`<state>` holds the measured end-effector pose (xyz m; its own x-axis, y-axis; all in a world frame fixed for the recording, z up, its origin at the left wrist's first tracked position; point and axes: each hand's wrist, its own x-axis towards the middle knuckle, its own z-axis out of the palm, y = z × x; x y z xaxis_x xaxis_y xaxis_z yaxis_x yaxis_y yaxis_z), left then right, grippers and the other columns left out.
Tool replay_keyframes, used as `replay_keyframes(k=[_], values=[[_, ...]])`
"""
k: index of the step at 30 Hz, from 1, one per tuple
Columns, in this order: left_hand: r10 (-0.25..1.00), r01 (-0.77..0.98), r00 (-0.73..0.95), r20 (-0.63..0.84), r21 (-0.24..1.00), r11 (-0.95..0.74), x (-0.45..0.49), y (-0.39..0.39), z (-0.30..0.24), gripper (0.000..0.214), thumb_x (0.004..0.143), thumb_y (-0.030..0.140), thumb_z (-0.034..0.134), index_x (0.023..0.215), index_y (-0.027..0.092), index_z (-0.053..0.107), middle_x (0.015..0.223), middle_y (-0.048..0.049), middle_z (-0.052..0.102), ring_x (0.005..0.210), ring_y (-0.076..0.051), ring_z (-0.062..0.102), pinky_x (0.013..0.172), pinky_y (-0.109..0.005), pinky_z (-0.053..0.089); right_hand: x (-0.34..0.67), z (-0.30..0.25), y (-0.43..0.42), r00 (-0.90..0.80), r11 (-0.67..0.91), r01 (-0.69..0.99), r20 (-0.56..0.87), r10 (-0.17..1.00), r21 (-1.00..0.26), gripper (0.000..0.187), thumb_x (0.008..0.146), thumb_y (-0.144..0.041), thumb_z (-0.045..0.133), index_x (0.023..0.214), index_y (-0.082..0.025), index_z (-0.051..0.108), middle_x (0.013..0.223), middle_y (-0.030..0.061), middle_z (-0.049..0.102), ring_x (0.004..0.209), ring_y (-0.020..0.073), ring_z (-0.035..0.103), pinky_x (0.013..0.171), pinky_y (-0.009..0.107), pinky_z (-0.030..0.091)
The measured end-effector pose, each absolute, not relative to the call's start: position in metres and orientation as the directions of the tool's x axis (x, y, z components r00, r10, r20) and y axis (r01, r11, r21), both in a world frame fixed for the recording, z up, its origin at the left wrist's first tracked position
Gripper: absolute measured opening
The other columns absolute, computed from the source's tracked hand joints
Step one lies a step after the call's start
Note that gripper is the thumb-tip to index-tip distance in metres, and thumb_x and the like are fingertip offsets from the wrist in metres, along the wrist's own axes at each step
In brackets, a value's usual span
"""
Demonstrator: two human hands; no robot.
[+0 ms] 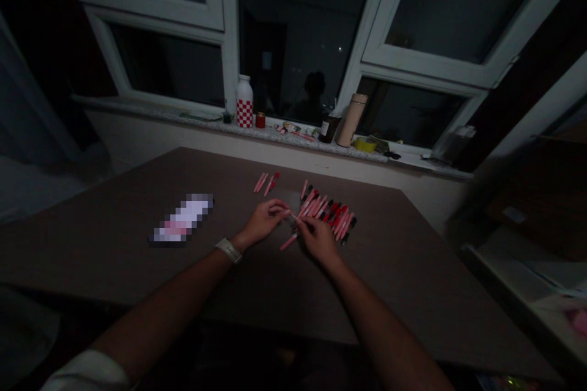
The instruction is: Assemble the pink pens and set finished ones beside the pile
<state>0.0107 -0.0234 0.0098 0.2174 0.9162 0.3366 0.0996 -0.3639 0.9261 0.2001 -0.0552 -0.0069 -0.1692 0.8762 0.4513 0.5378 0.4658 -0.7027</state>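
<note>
Near the middle of the table, my left hand [263, 220] and my right hand [318, 237] meet, fingertips pinched. Between them they hold a thin, pale pink pen part [294, 215]; its details are too small to make out. A loose pink pen barrel [288, 241] lies just below the fingers, by my right hand. Behind and to the right of that hand is a dense group of pink pens [342, 220] with red and black pieces among them. Several more pink pens [261, 182] rest beyond my left hand, some with red parts.
A lit phone [183, 220], its screen blurred out, lies on the brown table [394, 293] at the left. Along the windowsill stand a checkered bottle [244, 104], a red jar [260, 120], a dark drink cup [327, 128], a beige flask [352, 120] and yellow tape [365, 145].
</note>
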Motion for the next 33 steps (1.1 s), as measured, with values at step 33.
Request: replay_keyframes(k=[33], values=[[0.882, 0.111, 0.303, 0.360, 0.906, -0.408, 0.017, -0.029, 0.008, 0.024, 0.080, 0.038, 0.071, 0.088, 0.016, 0.065, 0.089, -0.0059, 0.073, 0.082, -0.018, 0.068, 0.075, -0.031, 0.055, 0.199, -0.002, -0.056, -0.205, 0.437, 0.330, 0.389, 0.898, -0.837, 0.046, 0.093, -0.052, 0.051, 0.074, -0.017, 0.074, 0.066, 0.0026, 0.070, 0.062, 0.0168, 0.062, 0.060, 0.024, 0.045]])
